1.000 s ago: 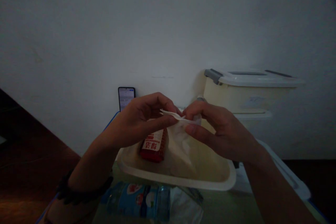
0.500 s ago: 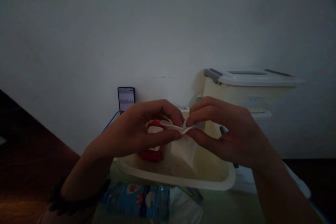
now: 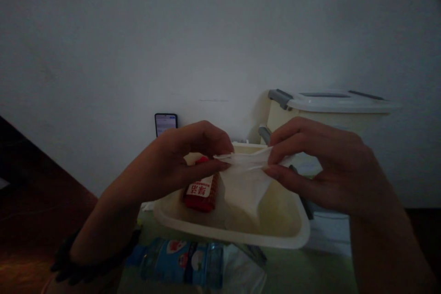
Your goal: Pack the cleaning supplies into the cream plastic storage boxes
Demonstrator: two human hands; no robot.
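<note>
Between my hands a thin white sheet (image 3: 246,183) is stretched at its top edge, which shows two layers; whether it is tissue or a bag I cannot tell. My left hand (image 3: 193,161) pinches the left end between thumb and fingers. At the right end, the thumb and fingertips of my right hand (image 3: 306,165) grip it. The sheet hangs over a cream plastic basin (image 3: 220,235). Inside the basin, behind my left thumb, lies a red packet (image 3: 201,195) with a white label.
In front of the basin a bottle (image 3: 182,262) with a blue label lies on its side, beside a crumpled whitish wrapper (image 3: 243,271). A phone (image 3: 166,124) leans against the wall. Lidded storage boxes (image 3: 327,105) are stacked at the right.
My hands have moved apart, my right hand mostly to the right. The white sheet, bunched between the fingertips before, is spread wider. More of the red packet shows.
</note>
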